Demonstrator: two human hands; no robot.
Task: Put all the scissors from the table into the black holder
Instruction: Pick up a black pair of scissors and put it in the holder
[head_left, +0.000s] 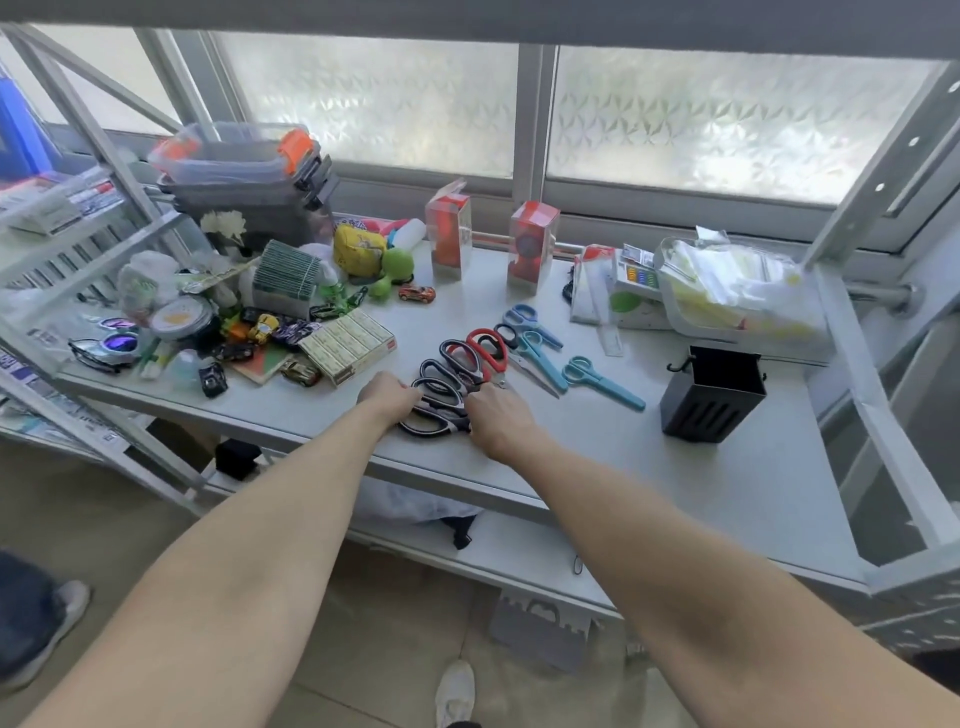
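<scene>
Several scissors lie in a row on the grey table (597, 467). Nearest me are black-handled scissors (434, 410), then a red-handled pair (485, 345), then light blue pairs (602, 382) further right. My left hand (387, 397) rests on the handles of the nearest black scissors. My right hand (496, 415) closes over the blade end of the same black pairs. The black holder (714, 395) stands upright and apart at the right, with slots in its front wall; I see nothing inside it.
Toy cars, a box of staples (348, 345), sponges and a plastic bin (249, 176) crowd the table's left. Two red boxes (449, 236) stand at the back. A white tray of packets (748, 296) sits behind the holder. Metal shelf posts frame both sides.
</scene>
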